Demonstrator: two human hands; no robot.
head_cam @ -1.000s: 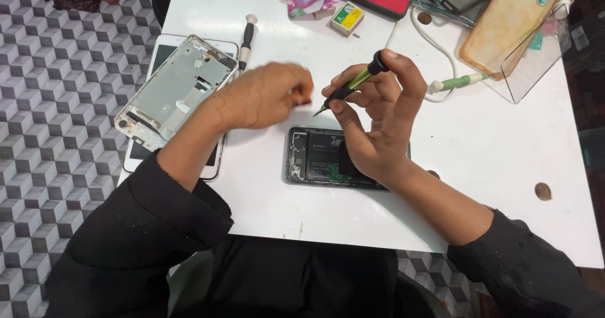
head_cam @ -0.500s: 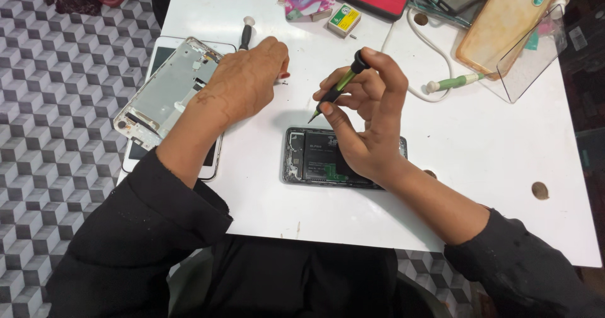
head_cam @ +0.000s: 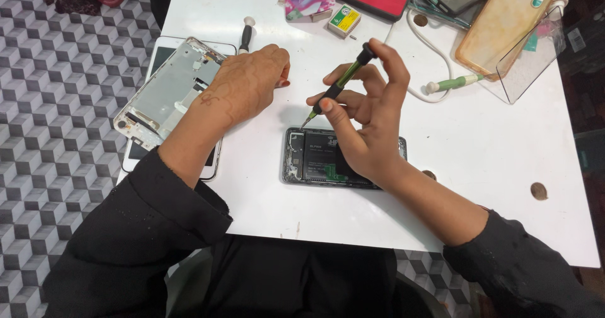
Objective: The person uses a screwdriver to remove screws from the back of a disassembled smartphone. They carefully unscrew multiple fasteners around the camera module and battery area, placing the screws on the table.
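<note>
Resting palm-down on the white table (head_cam: 504, 160), the left hand (head_cam: 246, 85) has its fingers curled loosely, and whether they pinch anything cannot be told; just left of its knuckles a silver phone frame (head_cam: 161, 94) lies across a white phone (head_cam: 165, 53). Beyond its fingertips lies a black-handled tool (head_cam: 245, 37). The right hand (head_cam: 372, 126) grips a green-and-black screwdriver (head_cam: 337, 86) between thumb and fingers, index tip capping its top; its long axis slants, tip pointing down-left, just above the upper-left corner of the opened phone (head_cam: 315, 160), whose bared insides lie under that palm. Right of the fingers a white cable (head_cam: 435, 59) and a clear case (head_cam: 526, 56) lie. Patterned grey floor tiles (head_cam: 50, 135) surround the table.
</note>
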